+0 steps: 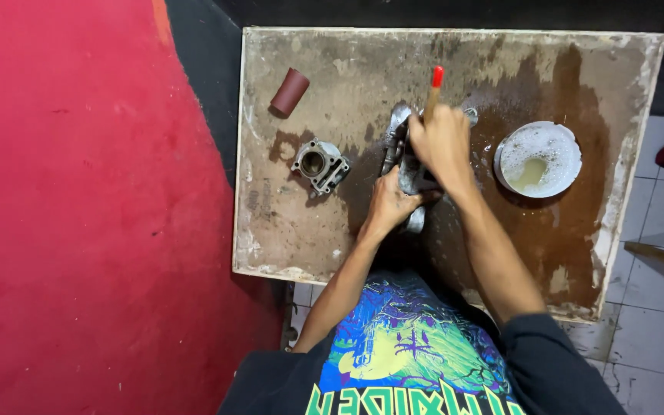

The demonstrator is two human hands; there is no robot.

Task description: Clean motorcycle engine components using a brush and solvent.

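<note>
Wet, dirty board (309, 230) with a grey metal part (405, 165) in the middle.
The left hand (388, 206) holds the part down from below, while the right hand (441, 142) is closed tight around a red-tipped brush (433, 91) right on top of it.

On the board (286, 230): 2 metal engine parts (320, 164), 1 bowl (539, 159), 1 sandpaper roll (290, 91), 1 brush (433, 91).
</note>
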